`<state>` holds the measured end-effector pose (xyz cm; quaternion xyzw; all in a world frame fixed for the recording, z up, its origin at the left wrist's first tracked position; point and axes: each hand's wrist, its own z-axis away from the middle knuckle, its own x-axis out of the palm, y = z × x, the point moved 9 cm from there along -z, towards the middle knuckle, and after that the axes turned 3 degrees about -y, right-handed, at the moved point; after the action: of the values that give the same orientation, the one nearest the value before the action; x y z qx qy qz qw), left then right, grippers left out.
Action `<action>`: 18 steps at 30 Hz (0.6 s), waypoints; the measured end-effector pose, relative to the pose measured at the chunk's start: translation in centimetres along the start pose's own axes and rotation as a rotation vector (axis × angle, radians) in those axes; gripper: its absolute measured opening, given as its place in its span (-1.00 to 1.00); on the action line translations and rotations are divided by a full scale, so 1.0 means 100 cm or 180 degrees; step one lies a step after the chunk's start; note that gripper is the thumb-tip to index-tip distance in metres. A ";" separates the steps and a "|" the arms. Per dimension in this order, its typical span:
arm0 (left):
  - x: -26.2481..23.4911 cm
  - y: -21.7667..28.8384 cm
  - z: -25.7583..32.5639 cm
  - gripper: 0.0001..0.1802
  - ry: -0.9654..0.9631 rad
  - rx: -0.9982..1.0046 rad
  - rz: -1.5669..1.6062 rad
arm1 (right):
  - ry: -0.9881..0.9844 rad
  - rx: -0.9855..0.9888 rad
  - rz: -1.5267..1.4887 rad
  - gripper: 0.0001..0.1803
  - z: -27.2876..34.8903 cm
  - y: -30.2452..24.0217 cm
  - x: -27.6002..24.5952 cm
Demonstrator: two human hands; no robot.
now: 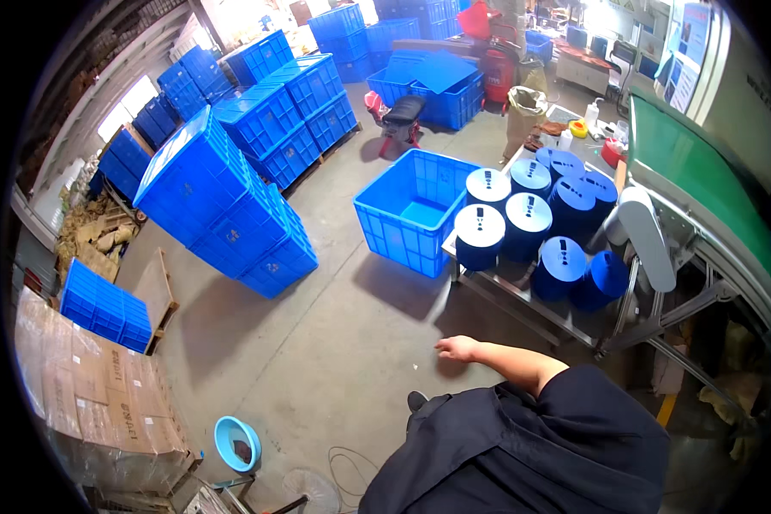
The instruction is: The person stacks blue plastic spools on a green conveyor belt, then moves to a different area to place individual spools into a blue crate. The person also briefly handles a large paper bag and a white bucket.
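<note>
My right hand (457,348) hangs above the concrete floor with its fingers curled in, and nothing shows in it. The forearm reaches leftward from a dark short sleeve. My left hand is out of view. Beyond the right hand stands a large open blue plastic crate (403,244), its visible inside bare. To the right of the crate, a low metal table (510,295) bears several dark blue cylinders, some with pale round tops (480,225) marked by dark slots and holes. My hand touches neither the crate nor the cylinders.
Stacked blue crates (240,214) stand left of centre. A green conveyor belt (702,180) runs along the right. Wrapped cartons (94,385) and a light blue basin (236,444) are at lower left. A small seat (403,111) stands behind the open crate. Cable lies on the floor.
</note>
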<state>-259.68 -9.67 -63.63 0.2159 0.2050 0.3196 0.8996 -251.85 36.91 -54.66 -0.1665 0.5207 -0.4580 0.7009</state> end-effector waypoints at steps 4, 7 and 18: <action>-0.074 0.080 -0.075 -0.53 -0.0153 -0.0068 0.0069 | -0.0165 0.1448 0.0030 -0.49 0.011 0.098 -0.007; -0.140 0.181 -0.152 -0.48 -0.0140 -0.0043 0.0284 | 0.0375 0.2825 -0.0885 -0.45 0.072 0.188 0.002; -0.223 0.505 -0.428 -0.47 -0.0460 0.0535 -0.0367 | 0.0253 0.2829 -0.0977 -0.48 -0.242 0.178 -0.068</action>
<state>-321.81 22.03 -67.42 0.3009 0.1777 0.2326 0.9076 -265.08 57.69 -73.11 0.0922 0.2700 -0.7409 0.6080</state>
